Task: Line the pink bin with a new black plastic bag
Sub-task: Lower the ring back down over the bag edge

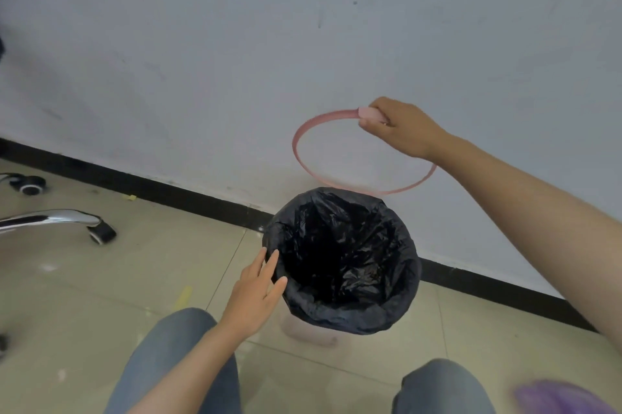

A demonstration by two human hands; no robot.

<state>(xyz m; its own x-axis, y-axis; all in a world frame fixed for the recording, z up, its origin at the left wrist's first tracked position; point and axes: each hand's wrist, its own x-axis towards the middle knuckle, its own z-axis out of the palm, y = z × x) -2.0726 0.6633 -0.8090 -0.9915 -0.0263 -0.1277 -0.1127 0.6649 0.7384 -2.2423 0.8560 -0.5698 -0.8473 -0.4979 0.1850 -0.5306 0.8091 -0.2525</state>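
Knees in blue jeans [175,359] at bottom of view, purple blur [558,396] at lower right. Left hand [255,292] open, fingers spread, fingertips resting on near-left edge of black plastic bag [340,255] folded over rim of pink bin [308,332], standing on beige tiled floor [101,279] close to white wall [269,43]. Right hand [400,129] raised beyond bin, fingers pinched on pink ring [304,130], held tilted in air before wall. Chrome chair leg with caster [97,231] at far left.

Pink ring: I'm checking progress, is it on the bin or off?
Off. The right hand holds the pink ring in the air above the bag-lined bin.
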